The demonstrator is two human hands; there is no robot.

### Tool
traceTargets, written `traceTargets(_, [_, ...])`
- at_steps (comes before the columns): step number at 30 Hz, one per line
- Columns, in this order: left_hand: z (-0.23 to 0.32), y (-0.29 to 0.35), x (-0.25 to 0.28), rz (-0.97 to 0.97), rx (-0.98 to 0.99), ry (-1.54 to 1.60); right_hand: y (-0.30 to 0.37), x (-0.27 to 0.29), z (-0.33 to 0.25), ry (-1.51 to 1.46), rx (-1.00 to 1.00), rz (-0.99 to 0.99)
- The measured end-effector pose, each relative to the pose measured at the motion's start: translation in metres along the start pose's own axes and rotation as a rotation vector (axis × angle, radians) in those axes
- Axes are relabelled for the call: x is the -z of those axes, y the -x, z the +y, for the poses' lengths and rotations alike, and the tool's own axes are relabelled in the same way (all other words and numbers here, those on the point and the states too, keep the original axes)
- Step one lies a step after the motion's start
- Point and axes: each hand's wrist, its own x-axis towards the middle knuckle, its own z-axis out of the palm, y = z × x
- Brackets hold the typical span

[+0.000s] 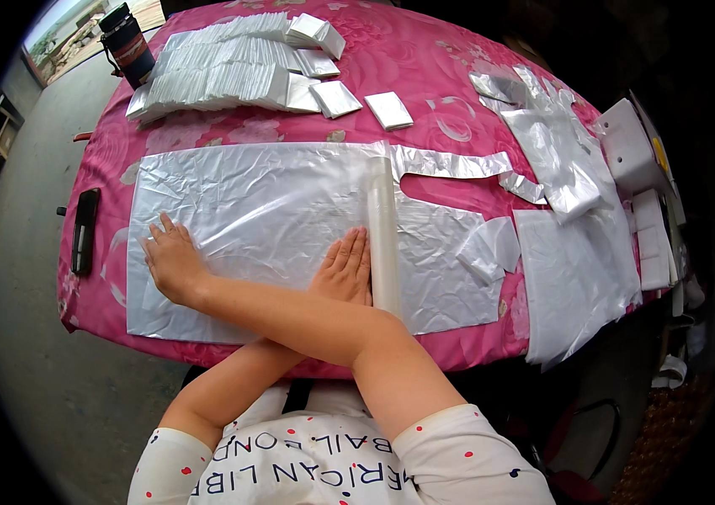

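My forearms cross over a silvery-white plastic bag point(239, 194) spread flat on the table, the right forearm on top. My right hand point(174, 259) reaches to the bag's left part, its fingers spread on the film. My left hand point(345, 268) lies on the bag near its middle, fingers stretched out together. A long translucent strip point(383, 244) lies across the bag just right of my left hand. Beyond the strip, the bag continues with a cut-out opening and a long handle loop point(450, 162). A small folded piece of film point(489, 250) rests on its right part.
Rows of folded white packets point(214, 71) stand at the far left, with a single packet point(388, 110) beside them. A dark bottle point(126, 46) and a black oblong object point(85, 231) are at the left edge. More plastic bags point(572, 269) overhang the right edge, near white boxes point(627, 143).
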Motion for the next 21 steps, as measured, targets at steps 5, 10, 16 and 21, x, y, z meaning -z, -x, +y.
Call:
traceTargets(5, [0.002,0.0,0.007,-0.012,-0.029,-0.017,0.035,0.034,-0.036,-0.056,0.111,-0.065])
traceTargets(10, [-0.002,0.011,0.0,0.287,0.085,0.949,0.116,0.166,0.001,0.196,0.359,0.144])
traceTargets(16, [0.001,0.004,0.012,0.174,0.031,0.271,0.233,0.255,0.066,0.542,0.062,-0.049])
traceTargets(21, [-0.034,0.028,0.062,0.291,0.084,0.758,0.22,0.239,0.068,0.521,0.072,-0.188])
